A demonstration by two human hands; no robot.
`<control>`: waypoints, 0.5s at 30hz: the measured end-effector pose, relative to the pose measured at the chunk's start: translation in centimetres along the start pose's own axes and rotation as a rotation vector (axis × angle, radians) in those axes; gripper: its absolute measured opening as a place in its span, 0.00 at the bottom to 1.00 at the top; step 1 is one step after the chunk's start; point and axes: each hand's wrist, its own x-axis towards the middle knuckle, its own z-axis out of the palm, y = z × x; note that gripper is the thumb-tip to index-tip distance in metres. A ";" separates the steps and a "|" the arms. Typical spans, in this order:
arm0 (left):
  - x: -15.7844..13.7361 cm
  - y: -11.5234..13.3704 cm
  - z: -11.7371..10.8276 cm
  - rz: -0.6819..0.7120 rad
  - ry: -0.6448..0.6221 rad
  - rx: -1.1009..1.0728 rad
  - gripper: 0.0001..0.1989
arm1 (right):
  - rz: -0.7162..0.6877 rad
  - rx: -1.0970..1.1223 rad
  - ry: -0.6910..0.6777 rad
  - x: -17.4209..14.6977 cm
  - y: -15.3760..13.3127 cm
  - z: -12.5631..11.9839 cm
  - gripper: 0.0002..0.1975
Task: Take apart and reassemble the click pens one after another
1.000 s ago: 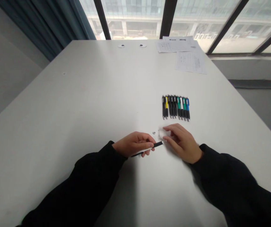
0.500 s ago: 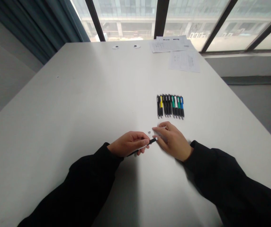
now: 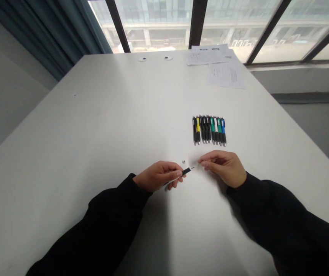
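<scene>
My left hand (image 3: 158, 176) is closed around a black pen (image 3: 186, 171), which slants up to the right. A thin point sticks out of the pen's front end. Just right of that point is my right hand (image 3: 224, 165), with thumb and fingers pinched together; whatever lies between the fingertips is too small to make out. On the table between the two hands rests a small silvery piece (image 3: 183, 161). Beyond my right hand several pens (image 3: 209, 130) lie side by side in a row, with black, yellow, green, white and blue barrels.
The white table (image 3: 118, 115) reaches to the window. Printed papers (image 3: 226, 74) lie at its far right. Two round white fittings (image 3: 168, 58) are set near the back edge. A tiny scrap (image 3: 74, 95) is at the far left, and a dark curtain (image 3: 58, 34) hangs beyond.
My right hand has drawn away to the right from the pen's tip, its fingers now pinched. The left hand still holds the pen. The whole view has shifted slightly.
</scene>
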 end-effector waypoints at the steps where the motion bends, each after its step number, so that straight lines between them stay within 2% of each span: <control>1: 0.0 0.0 0.0 -0.001 -0.003 0.005 0.21 | 0.011 0.040 0.010 0.1 0.0 -0.1 0.11; 7: 0.0 -0.3 -0.2 -0.005 -0.006 0.019 0.20 | -0.013 0.121 -0.024 0.3 -0.4 -0.2 0.08; 15: 0.0 -0.7 -0.3 -0.006 -0.012 0.023 0.19 | 0.056 0.113 -0.042 0.1 -0.1 -0.3 0.10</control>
